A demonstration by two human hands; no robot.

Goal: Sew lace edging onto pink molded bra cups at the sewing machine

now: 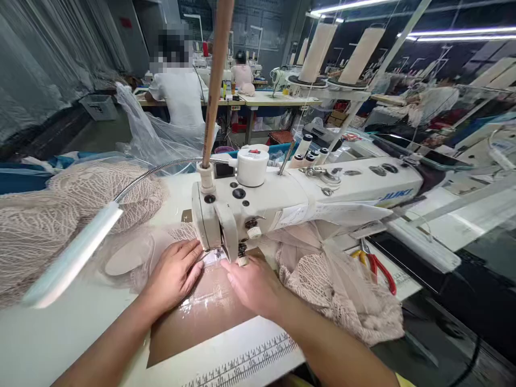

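Observation:
My left hand (173, 274) lies with its fingers stretched flat beside the presser foot (218, 252) of a white sewing machine (274, 193). Beige lace fabric (181, 231) shows just beyond its fingertips. My right hand (256, 285) is on the other side of the foot, thumb and forefinger close together; the machine head hides its other fingers. What they hold, if anything, cannot be made out. Between the hands is a small white piece (210, 259). Under both wrists runs a brown, shiny taped sheet (201, 317). Sheer fabric and lace (318, 279) bunch up right of my right hand.
Piled lace (108, 193) and a lamp (76, 252) on a bendable neck stand left. Red-handled pliers (377, 269) lie at the right. A printed ruler (245, 360) marks the table's front. Thread cones (318, 54) rise behind; a person in white (177, 97) sits ahead.

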